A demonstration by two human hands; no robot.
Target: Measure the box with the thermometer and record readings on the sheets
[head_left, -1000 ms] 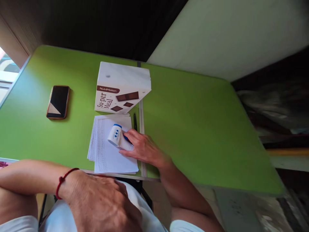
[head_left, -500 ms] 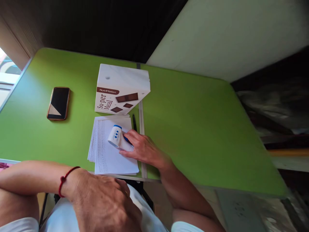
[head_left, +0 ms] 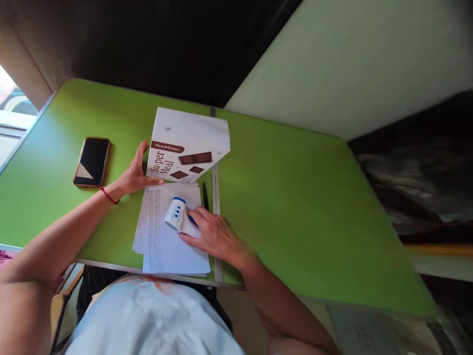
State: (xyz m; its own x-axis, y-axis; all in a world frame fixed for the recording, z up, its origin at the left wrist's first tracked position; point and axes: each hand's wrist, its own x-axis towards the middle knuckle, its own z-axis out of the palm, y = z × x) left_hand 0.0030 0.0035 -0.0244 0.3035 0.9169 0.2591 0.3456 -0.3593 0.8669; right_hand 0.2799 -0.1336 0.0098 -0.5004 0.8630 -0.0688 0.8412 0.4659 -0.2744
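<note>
My right hand [head_left: 212, 229] is wrapped round the handle of a white and blue infrared thermometer [head_left: 177, 214], which rests on a stack of papers [head_left: 177, 251] with handwriting down the left side. Behind the papers stands a white NutriMotion Super Meal box [head_left: 192, 128] with brown bars printed on its front. At the box's lower left corner is my left hand [head_left: 136, 172], thumb stretched along the front and fingers spread beside the left side. Whether it presses on the box I cannot tell. A black pen [head_left: 205, 196] lies just right of the papers.
A phone [head_left: 92, 161] in a brown case lies on the left of the green folding table [head_left: 295, 212]. A grey seam [head_left: 217, 217] runs across the tabletop under the box's right edge. A pale wall [head_left: 325, 64] rises behind; shelves [head_left: 428, 246] stand at the right.
My left hand has moved from near my body, forward and left, to the box's lower left corner. My right hand stays on the thermometer. The view has shifted slightly.
</note>
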